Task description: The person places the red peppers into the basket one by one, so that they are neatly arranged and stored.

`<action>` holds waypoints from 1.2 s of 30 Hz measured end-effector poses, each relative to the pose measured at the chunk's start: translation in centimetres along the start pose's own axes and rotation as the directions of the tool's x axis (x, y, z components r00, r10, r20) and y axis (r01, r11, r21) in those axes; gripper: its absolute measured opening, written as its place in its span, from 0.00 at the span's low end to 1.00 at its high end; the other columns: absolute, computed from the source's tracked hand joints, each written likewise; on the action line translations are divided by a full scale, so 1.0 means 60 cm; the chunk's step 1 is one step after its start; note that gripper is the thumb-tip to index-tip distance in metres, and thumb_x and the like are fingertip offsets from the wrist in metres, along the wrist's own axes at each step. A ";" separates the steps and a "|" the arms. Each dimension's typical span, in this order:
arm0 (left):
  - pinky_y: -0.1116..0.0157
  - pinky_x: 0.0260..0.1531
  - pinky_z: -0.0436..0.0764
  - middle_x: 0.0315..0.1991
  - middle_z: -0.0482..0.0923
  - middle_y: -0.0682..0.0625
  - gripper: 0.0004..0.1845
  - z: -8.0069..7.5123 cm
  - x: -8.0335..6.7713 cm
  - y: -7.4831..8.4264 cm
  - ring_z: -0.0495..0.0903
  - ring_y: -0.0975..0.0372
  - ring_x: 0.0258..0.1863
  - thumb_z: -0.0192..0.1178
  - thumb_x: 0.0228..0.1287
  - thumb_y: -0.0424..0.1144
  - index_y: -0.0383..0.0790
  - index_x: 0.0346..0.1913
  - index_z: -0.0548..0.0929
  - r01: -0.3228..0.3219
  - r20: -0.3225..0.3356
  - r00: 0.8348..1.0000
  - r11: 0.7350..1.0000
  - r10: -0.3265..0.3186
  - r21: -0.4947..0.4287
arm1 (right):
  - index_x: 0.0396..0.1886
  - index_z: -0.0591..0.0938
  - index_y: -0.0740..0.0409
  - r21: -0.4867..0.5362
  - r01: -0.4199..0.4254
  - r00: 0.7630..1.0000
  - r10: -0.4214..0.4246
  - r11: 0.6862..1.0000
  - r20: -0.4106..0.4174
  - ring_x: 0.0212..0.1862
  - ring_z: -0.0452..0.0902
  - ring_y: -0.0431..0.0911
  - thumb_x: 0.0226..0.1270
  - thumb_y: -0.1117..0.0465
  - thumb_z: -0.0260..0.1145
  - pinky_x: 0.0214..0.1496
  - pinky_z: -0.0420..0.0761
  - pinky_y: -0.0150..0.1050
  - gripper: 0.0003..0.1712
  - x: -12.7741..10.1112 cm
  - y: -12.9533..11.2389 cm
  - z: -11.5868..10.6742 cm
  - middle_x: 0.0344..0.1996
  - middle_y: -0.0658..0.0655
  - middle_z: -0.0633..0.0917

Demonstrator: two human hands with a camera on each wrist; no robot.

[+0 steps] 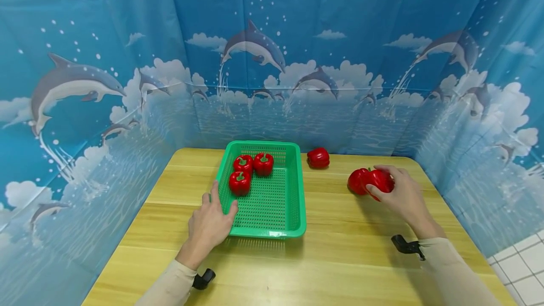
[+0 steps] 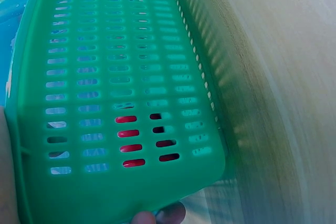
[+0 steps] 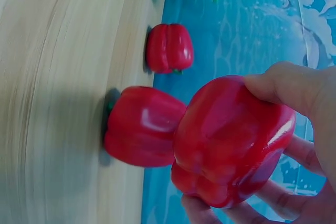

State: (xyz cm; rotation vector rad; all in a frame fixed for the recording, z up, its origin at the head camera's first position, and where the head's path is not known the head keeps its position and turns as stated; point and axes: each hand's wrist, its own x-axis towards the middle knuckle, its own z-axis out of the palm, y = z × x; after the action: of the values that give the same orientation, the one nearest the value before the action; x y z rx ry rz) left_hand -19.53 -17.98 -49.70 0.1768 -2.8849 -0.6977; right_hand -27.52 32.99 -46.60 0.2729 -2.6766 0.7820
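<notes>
A green slotted basket (image 1: 293,188) stands mid-table with three red peppers (image 1: 240,182) in its far left part. My left hand (image 1: 218,204) rests flat on its near left corner, index finger along the outside and thumb over the rim. The left wrist view shows the basket wall (image 2: 115,77) with red (image 2: 131,148) behind the slots and a fingertip (image 2: 170,213) below. My right hand (image 1: 388,184) grips a red pepper (image 1: 379,179) (image 3: 231,140), touching a second pepper (image 1: 357,182) (image 3: 142,127) that sits on the table.
A third loose pepper (image 1: 318,157) (image 3: 169,48) lies near the back edge, right of the basket. The wooden table (image 1: 340,259) is bare at the front. A blue dolphin-print curtain (image 1: 297,60) closes in the back and both sides.
</notes>
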 end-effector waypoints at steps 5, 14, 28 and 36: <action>0.60 0.16 0.74 0.78 0.75 0.24 0.53 -0.001 0.000 0.000 0.74 0.52 0.18 0.59 0.88 0.64 0.38 0.97 0.50 0.003 0.004 1.000 1.000 -0.003 -0.004 | 0.78 0.82 0.62 0.000 0.015 1.000 -0.015 1.000 0.003 0.59 0.83 0.75 0.76 0.53 0.84 0.53 0.93 0.72 0.38 0.003 -0.012 0.008 0.65 0.77 0.83; 0.58 0.18 0.77 0.79 0.74 0.24 0.53 -0.001 0.001 0.000 0.76 0.51 0.19 0.58 0.87 0.65 0.38 0.97 0.50 0.002 0.002 1.000 1.000 -0.002 -0.016 | 0.77 0.83 0.61 0.027 0.047 0.999 -0.047 0.999 -0.011 0.63 0.82 0.74 0.76 0.55 0.84 0.54 0.93 0.74 0.36 0.004 -0.041 0.014 0.66 0.75 0.84; 0.58 0.18 0.77 0.79 0.75 0.25 0.53 0.001 0.002 0.000 0.76 0.51 0.19 0.59 0.87 0.65 0.38 0.97 0.50 0.001 0.005 1.000 1.000 0.000 -0.012 | 0.77 0.82 0.61 0.047 0.059 0.998 -0.060 0.997 0.026 0.65 0.81 0.73 0.76 0.56 0.84 0.56 0.94 0.73 0.36 0.010 -0.076 0.032 0.68 0.74 0.83; 0.59 0.18 0.75 0.80 0.74 0.24 0.53 -0.001 0.000 -0.001 0.76 0.51 0.19 0.57 0.88 0.66 0.38 0.97 0.50 0.000 0.007 1.000 1.000 0.001 -0.016 | 0.77 0.82 0.61 0.080 0.072 0.997 -0.075 0.994 0.036 0.67 0.81 0.72 0.76 0.56 0.83 0.58 0.93 0.73 0.36 0.016 -0.105 0.050 0.70 0.73 0.83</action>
State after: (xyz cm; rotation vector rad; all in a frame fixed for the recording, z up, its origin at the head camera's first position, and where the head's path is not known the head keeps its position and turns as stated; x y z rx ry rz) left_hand -19.51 -18.08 -49.69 0.1717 -2.8849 -0.7229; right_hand -27.48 26.02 -45.54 0.4084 -2.6585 0.8693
